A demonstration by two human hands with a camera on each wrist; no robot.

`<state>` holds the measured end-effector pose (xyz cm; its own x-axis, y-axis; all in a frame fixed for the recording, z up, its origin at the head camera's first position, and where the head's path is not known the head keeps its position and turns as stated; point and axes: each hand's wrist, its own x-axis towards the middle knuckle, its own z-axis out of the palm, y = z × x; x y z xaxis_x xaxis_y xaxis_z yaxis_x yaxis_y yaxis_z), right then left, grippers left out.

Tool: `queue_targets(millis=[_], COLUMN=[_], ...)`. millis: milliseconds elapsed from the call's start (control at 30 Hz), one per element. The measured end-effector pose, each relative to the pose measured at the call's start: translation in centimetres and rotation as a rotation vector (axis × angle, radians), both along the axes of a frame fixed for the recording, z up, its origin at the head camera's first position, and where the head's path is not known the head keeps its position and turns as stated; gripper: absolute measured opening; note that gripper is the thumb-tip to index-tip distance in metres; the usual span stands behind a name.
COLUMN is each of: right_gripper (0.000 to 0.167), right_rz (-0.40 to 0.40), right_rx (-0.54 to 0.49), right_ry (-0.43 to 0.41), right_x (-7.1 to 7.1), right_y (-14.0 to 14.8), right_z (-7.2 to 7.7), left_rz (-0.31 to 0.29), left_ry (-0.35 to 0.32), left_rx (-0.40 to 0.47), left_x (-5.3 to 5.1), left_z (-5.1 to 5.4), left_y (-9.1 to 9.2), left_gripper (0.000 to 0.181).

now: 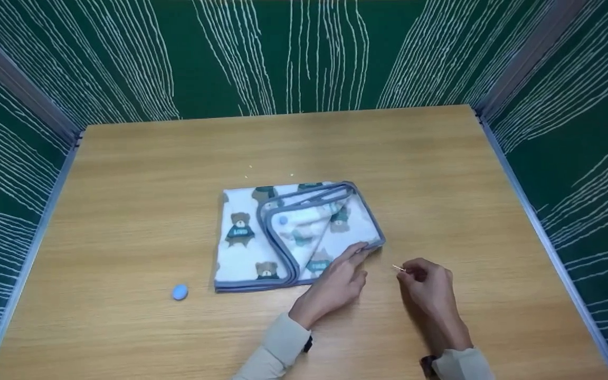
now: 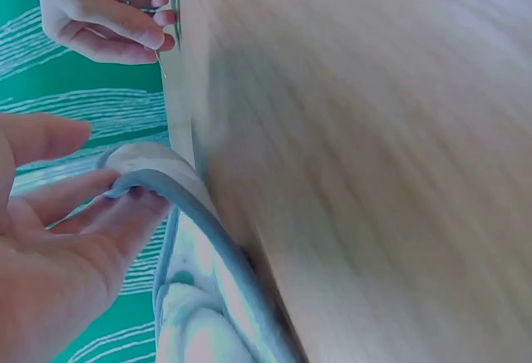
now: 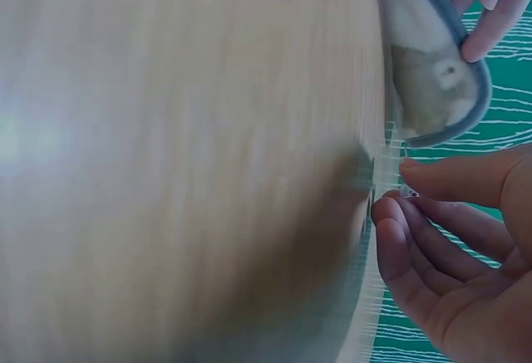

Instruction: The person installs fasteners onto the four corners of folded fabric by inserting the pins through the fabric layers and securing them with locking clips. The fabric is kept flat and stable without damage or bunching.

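Note:
A folded white blanket [image 1: 239,253] with a bear print and grey-blue edging lies on the table, one layer folded back. My left hand [image 1: 334,287] touches its near right corner. In the left wrist view the fingers [image 2: 104,218] lie against the edging [image 2: 195,209], and the thumb stands apart. To the right, my right hand [image 1: 430,290] pinches a thin gold-coloured metal pin [image 1: 398,267] between thumb and fingertips, just off the blanket's corner. Its exact shape is too small to tell. A round blue disc [image 1: 283,220] sits on the folded-back layer.
Another round blue piece [image 1: 180,292] lies on the wooden table [image 1: 124,211], left of the blanket. Several tiny pale bits [image 1: 250,167] are scattered behind the blanket. Green panels [image 1: 325,58] with white lines border the table at the back and sides.

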<state>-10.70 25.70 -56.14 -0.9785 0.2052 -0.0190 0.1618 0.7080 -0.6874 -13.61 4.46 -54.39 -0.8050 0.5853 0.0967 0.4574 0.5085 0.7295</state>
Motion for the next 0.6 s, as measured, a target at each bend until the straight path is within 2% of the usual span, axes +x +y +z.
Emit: queue_targets(millis=[133,367,600], right_gripper=[0.013,0.013,0.013], right_rz=[-0.006,-0.002,0.007], right_rx=[-0.019,-0.068,-0.120], right_ry=[0.023,0.069,0.103], right_x=[-0.2,-0.6,-0.8], right_y=[-0.3,-1.0,-1.7], right_z=[0.2,0.7,1.2], left_rz=[0.024,0.060,0.085], left_ry=[0.039,0.053,0.157], left_rx=[0.068,0.122,0.213], left_x=[-0.3,-0.5,-0.3], left_z=[0.3,0.7,1.0], left_y=[-0.4,-0.9,-1.7], left_gripper=[0.048,0.045,0.043])
